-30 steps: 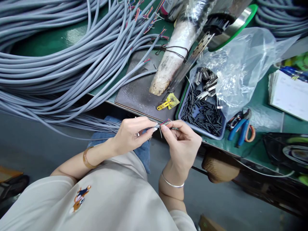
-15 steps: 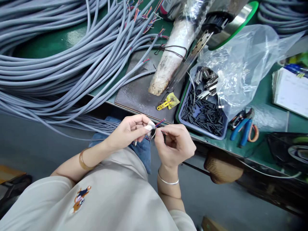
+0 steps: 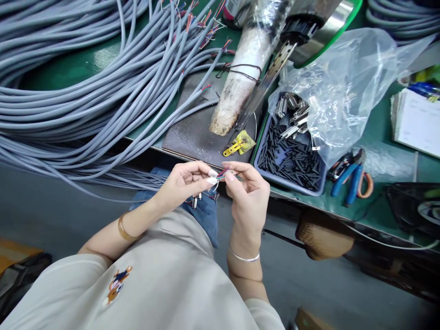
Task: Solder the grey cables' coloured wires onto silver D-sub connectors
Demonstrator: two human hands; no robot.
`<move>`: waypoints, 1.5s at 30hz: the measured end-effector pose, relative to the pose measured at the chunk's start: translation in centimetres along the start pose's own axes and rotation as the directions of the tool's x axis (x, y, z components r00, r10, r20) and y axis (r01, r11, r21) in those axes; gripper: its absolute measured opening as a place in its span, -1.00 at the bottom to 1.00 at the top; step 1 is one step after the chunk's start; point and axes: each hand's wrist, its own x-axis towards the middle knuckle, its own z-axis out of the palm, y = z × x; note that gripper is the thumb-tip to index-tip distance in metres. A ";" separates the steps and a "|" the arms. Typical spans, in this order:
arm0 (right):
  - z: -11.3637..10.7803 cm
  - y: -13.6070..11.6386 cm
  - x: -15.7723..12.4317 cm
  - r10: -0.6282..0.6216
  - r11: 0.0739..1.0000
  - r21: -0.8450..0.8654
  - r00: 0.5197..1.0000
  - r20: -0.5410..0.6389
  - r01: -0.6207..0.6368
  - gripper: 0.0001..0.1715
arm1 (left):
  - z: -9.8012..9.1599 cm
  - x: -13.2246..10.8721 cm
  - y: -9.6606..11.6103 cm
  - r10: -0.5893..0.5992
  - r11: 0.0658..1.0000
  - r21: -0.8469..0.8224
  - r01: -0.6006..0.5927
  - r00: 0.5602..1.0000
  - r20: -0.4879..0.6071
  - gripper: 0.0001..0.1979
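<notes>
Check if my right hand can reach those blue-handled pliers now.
Probably yes: the blue-handled pliers lie uncovered on the bench, right of the tray. Your right hand pinches the colored wires, though, and may need to release them first.

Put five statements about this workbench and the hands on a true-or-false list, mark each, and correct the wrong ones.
1. The left hand and the right hand both have fingers at the thin coloured wires. True.
2. The tray holds many small black pieces. True.
3. The yellow piece lies inside the tray. False: it lies on the dark board, beside the tray.
4. The blue-handled pliers lie to the right of the tray. True.
5. The silver bangle is on the left wrist. False: it is on the right wrist; the left wears a brown bangle.
</notes>
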 end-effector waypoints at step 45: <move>-0.4 -0.7 -0.1 -0.160 0.943 -0.301 0.986 -0.037 0.142 -0.89 | 1.0 -0.3 -0.9 0.185 0.902 0.408 -0.138 0.980 -0.077 -0.72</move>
